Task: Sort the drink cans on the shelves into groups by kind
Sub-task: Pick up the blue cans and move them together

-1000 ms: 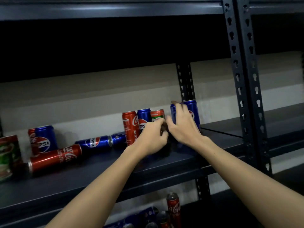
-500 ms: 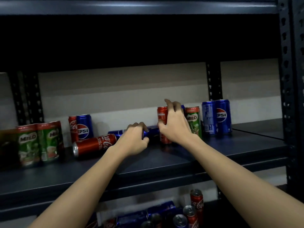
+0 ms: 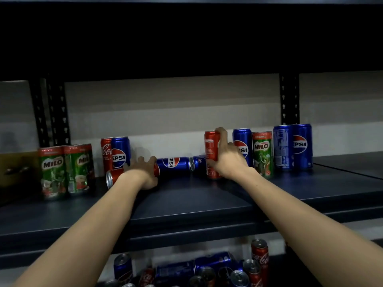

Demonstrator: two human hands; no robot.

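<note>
On a dark metal shelf [image 3: 207,206], the right hand [image 3: 227,160] wraps an upright red Coca-Cola can [image 3: 211,150] — the left hand [image 3: 143,170] clasps a toppled red can [image 3: 113,178] beside a lying glossy Pepsi cylinder [image 3: 173,165].

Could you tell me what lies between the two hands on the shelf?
Two Pepsi cans on their sides, end to end, between the left hand and right hand, in the head view.

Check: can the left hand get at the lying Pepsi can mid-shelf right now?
Probably not yet: the left hand grips a lying Coke can. The lying Pepsi can sits just beyond, nothing between.
</note>
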